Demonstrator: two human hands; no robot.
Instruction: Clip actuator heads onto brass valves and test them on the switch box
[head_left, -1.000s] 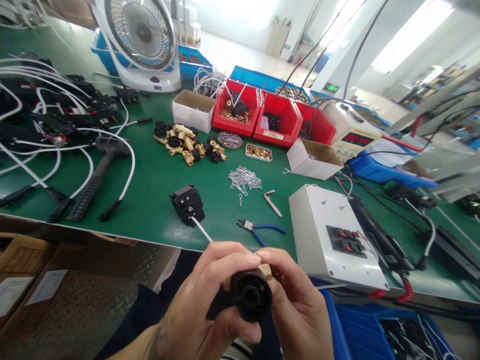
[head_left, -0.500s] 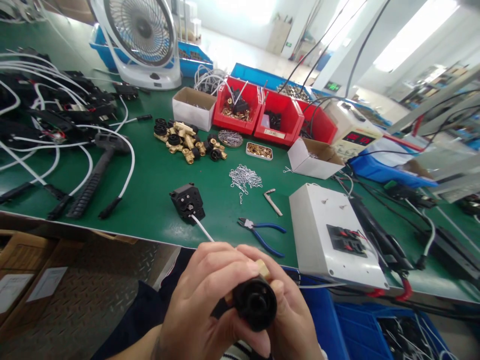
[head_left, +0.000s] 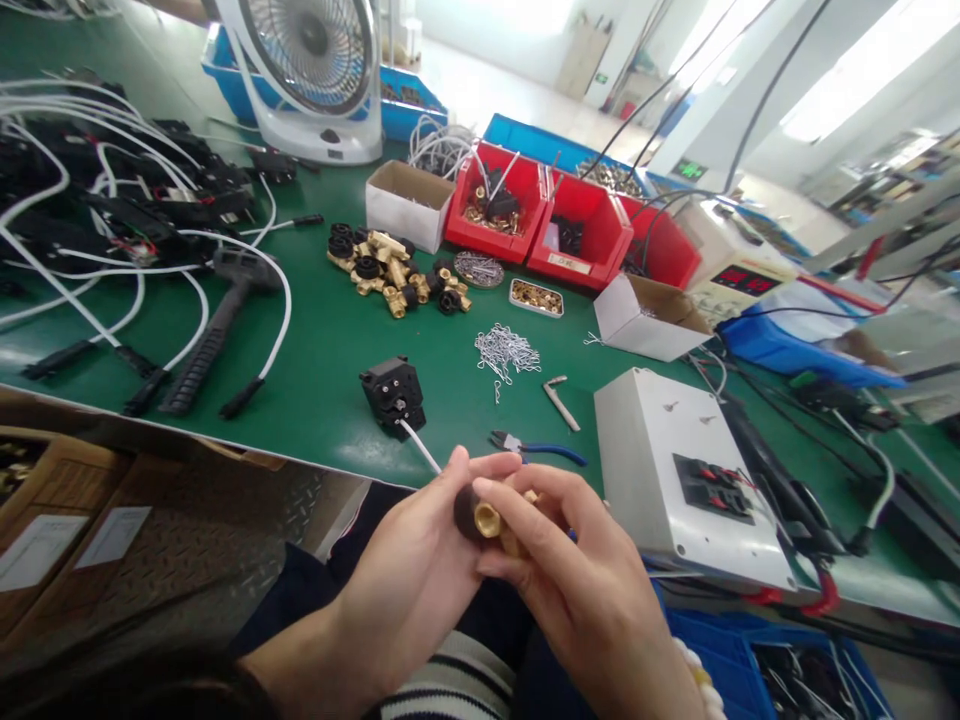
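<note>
My left hand (head_left: 409, 570) and my right hand (head_left: 577, 575) meet in front of the bench edge, both closed round a small brass fitting (head_left: 489, 520) with a black plastic part behind it. The fitting's open threaded end faces me, pinched between thumb and fingers. A thin white wire (head_left: 418, 447) runs from my hands up to a black switch block (head_left: 394, 395) lying on the green bench (head_left: 315, 360). Blue-handled pliers (head_left: 536, 447) lie just beyond my right fingers.
A white box with red and black terminals (head_left: 679, 470) stands right of my hands. Brass fittings (head_left: 390, 275), a heap of wire clips (head_left: 506, 350), a hex key (head_left: 559, 400), red bins (head_left: 555, 235), cardboard boxes and a fan (head_left: 315, 70) sit further back. Black parts with white cables (head_left: 112, 230) cover the left.
The part has been turned in my hands: the black round end faced me before, the brass threaded end faces me now. My hands have risen towards the bench edge and the view shifted.
</note>
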